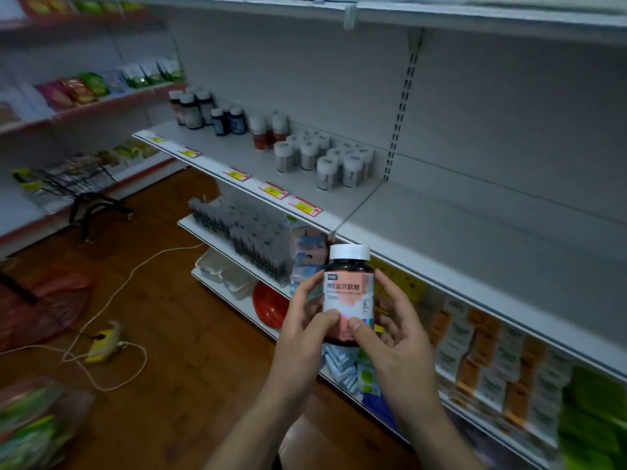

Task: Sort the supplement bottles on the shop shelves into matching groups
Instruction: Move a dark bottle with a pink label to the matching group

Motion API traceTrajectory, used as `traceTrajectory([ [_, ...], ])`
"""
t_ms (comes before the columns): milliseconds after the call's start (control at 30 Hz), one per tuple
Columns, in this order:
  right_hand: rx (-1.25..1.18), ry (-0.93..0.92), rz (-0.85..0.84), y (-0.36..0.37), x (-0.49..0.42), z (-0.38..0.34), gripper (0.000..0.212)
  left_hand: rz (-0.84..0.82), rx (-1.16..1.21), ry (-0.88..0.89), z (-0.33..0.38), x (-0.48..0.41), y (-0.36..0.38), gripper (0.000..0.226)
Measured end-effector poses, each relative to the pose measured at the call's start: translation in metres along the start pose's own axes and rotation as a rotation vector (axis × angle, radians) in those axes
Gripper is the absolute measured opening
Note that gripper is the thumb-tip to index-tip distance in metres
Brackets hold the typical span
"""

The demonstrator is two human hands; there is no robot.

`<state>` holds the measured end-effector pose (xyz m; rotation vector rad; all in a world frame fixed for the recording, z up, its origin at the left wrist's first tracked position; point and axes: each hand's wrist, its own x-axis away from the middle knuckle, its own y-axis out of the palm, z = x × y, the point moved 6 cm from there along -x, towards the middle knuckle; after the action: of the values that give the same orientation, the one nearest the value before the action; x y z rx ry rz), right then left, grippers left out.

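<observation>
Between our two hands, in front of the shelving and off any shelf: one bottle point(349, 293), dark body, white cap, pink-and-white label facing us, upright; our left hand point(305, 330) grips its left side, fingers curled round it, thumb pressed on the lower label; our right hand point(400, 340) grips its right side likewise, thumb on the lower label just beside the left thumb.

On the white shelf point(237, 157) above and to the left, standing in clusters along the back, left to right:
- dark bottles with pale labels point(191, 110), at the far left end;
- dark blue bottles point(229, 121), two, just beside them;
- red-brown bottles with white caps point(269, 132), two;
- white bottles point(325, 161), the largest cluster, at the right end of that shelf section.

Along the shelf's front edge: red-and-yellow price tags point(273, 190); the shelf section to the right of the upright holds no bottles that we can see.

On the lower shelves: orange and pale boxes point(481, 344), blurred; a red bowl point(269, 308) behind our left hand.

On the wooden floor point(169, 317): a yellow power strip point(101, 344) with a white cable point(135, 269); a red bag point(44, 300); a wire basket point(78, 181) farther back.
</observation>
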<state>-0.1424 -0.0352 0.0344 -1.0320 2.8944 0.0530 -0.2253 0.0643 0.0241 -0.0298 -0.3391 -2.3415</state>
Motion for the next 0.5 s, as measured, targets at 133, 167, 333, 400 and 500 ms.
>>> traceTrajectory([
  [133,0.006,-0.003,-0.080,0.070,-0.048,-0.003,0.062,0.087,0.031,0.056,0.028,-0.044,-0.063,0.043],
  [167,0.005,0.004,-0.097,0.089,-0.061,-0.004,0.060,0.104,0.043,0.061,0.036,-0.054,-0.079,0.042],
  [333,-0.015,0.050,-0.157,0.179,-0.122,0.000,0.055,0.161,0.045,0.101,0.071,-0.105,-0.158,0.040],
  [400,-0.038,0.080,-0.181,0.212,-0.142,0.003,0.051,0.177,0.032,0.106,0.080,-0.123,-0.187,0.041],
  [500,-0.075,0.127,-0.221,0.253,-0.165,0.008,0.043,0.213,0.009,0.137,0.092,-0.145,-0.225,0.044],
])
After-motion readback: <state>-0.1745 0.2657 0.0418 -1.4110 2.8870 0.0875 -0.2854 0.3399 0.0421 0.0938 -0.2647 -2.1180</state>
